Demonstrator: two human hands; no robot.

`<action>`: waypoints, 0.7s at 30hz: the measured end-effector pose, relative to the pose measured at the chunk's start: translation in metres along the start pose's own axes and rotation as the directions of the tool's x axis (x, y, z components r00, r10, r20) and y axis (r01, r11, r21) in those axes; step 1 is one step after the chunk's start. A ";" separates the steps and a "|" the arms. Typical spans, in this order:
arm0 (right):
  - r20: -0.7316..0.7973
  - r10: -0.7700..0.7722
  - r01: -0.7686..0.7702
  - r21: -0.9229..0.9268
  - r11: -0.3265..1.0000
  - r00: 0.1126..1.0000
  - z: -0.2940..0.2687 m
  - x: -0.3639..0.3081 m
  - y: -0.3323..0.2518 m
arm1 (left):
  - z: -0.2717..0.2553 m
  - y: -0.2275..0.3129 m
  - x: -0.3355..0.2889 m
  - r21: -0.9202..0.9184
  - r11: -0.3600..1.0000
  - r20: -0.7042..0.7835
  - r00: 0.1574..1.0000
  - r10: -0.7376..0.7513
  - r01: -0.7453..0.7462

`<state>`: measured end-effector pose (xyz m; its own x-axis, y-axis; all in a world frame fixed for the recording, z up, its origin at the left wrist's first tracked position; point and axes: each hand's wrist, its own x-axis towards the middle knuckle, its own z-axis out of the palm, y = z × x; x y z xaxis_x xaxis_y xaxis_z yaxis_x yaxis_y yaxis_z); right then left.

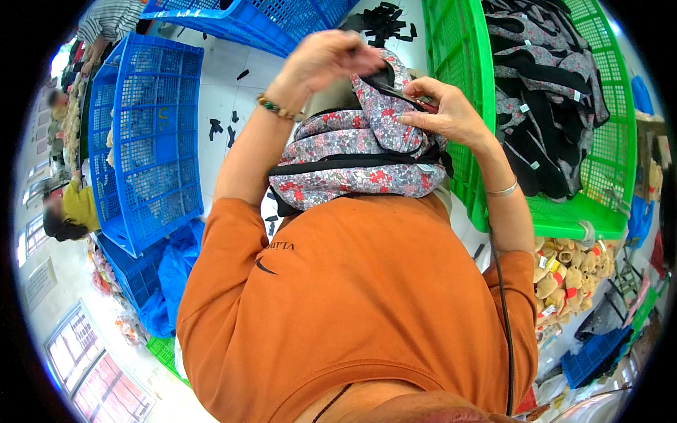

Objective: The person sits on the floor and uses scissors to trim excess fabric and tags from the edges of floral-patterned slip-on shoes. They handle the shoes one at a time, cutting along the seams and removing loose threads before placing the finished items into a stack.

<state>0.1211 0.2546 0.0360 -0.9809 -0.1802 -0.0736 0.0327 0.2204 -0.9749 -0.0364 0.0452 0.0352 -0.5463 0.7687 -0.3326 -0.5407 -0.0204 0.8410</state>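
Note:
A pile of padded grey floral fabric pieces (360, 180) with red flowers and black edging lies on my lap. One piece (386, 116) stands raised from the pile between my hands. My right hand (444, 113) grips its right edge, thumb on the floral face and fingers bent over the black side. A slim dark thing shows by those fingers; whether it is edging or a small tool is unclear. My left hand (331, 60) is at the top of the same piece, its fingers smeared by motion, so their hold cannot be made out.
At right, a green crate (458, 106) holds many similar floral and black pieces (543, 92). Blue crates (159, 134) stand at left and ahead (261, 25). Black scraps (384, 25) litter the pale floor. Tan plush items (571, 278) are heaped behind the green crate. Other people (81, 204) are at far left.

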 end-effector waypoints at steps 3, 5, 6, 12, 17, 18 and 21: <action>-0.014 -0.031 0.031 0.008 0.999 0.999 -0.002 0.001 0.002 | -0.044 0.005 -0.013 0.408 0.896 -0.588 0.700 0.406 -0.178; 0.006 -0.090 0.091 -0.051 0.995 0.996 -0.002 0.001 0.010 | -0.048 -0.004 -0.021 0.428 0.902 -0.657 0.664 0.358 -0.064; 0.017 -0.119 0.120 -0.079 0.990 0.993 -0.002 0.003 0.012 | -0.051 -0.010 -0.025 0.432 0.902 -0.691 0.640 0.335 -0.005; -0.054 -0.364 0.348 -0.194 0.917 0.930 0.007 -0.003 -0.013 | 0.004 -0.028 -0.030 0.330 0.897 -0.175 0.953 -0.249 0.295; -0.052 -0.534 0.500 -0.284 0.818 0.844 0.015 -0.007 -0.020 | 0.010 -0.021 -0.001 0.040 0.902 0.020 0.902 -0.431 0.430; -0.057 -0.550 0.513 -0.289 0.808 0.834 0.016 -0.008 -0.022 | 0.019 -0.019 0.005 0.002 0.894 0.039 0.893 -0.448 0.448; -0.048 -0.566 0.537 -0.261 0.803 0.823 0.019 -0.010 -0.022 | 0.033 -0.033 0.018 -0.124 0.948 -0.031 0.953 -0.300 0.295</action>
<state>0.1337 0.2332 0.0541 -0.8349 -0.2273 0.5012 -0.5503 0.3299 -0.7671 -0.0074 0.0812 0.0151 -0.3784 0.7189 -0.5831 -0.7523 0.1282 0.6462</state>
